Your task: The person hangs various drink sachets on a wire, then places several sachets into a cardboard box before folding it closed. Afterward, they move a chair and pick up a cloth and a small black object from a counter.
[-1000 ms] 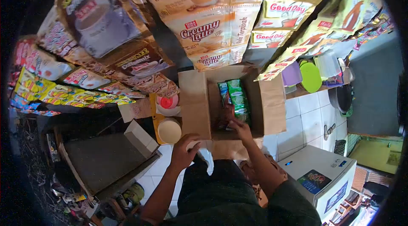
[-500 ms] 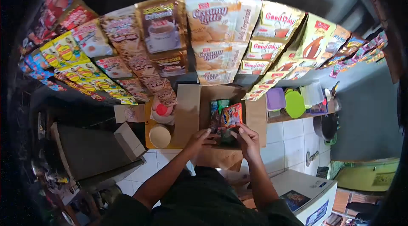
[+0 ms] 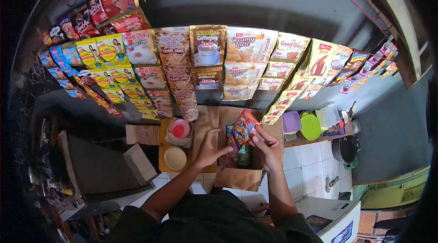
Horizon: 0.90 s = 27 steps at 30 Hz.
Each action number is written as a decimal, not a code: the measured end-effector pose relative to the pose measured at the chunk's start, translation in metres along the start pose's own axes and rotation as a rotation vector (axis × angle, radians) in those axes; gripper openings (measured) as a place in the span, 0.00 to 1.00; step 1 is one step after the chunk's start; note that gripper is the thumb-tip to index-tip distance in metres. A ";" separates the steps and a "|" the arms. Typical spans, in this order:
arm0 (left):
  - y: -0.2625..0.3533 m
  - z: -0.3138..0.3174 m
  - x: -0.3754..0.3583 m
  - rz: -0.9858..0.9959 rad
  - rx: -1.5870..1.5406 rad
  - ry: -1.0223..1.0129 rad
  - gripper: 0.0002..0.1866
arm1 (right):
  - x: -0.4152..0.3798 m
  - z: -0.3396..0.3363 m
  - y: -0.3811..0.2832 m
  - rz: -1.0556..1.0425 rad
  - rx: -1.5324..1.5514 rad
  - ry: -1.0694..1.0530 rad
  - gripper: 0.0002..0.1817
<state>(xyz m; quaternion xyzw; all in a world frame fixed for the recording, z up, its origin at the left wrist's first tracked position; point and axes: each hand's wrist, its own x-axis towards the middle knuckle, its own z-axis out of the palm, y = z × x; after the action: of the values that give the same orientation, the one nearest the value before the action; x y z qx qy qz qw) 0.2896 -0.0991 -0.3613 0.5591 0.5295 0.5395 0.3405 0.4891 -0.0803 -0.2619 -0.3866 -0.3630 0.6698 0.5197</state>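
Note:
My right hand [image 3: 269,149] pinches a shiny orange, blue and dark purple sachet strip [image 3: 238,135] by its right side, thumb in front. The strip is held tilted above an open cardboard box [image 3: 205,126], its lower part hanging dark and blurred. To its left, my left hand [image 3: 211,149] has its fingers spread, the thumb tip right at the strip's lower edge. Green sachets [image 3: 245,156] lie inside the box, partly hidden behind the strip and my right hand.
Rows of hanging drink sachets [image 3: 244,62] span the wall above the box. Left of it sit a cream bowl [image 3: 175,158] and a pink container with a red item [image 3: 180,129]. A green plate [image 3: 310,126] and purple plastic box [image 3: 291,122] stand on a shelf at right.
The orange sachet strip has been lifted from inside the box and tilted by my right hand. My left hand has risen and spread its fingers. The camera view has tipped upward.

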 end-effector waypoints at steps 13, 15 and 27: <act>0.005 -0.079 -0.026 -0.758 -1.045 -0.116 0.36 | -0.077 0.101 0.025 -0.189 0.133 0.066 0.26; 0.004 -0.099 -0.026 -0.682 -1.188 0.075 0.32 | -0.088 0.111 0.036 -0.248 0.099 0.080 0.25; -0.015 -0.134 -0.031 -0.697 -1.159 0.098 0.16 | -0.148 0.113 0.113 -0.113 -0.005 0.223 0.22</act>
<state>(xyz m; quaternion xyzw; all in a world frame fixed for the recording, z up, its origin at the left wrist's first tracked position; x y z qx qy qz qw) 0.1617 -0.1517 -0.3581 0.0575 0.3188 0.6196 0.7149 0.3650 -0.2569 -0.2917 -0.4389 -0.3258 0.5915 0.5928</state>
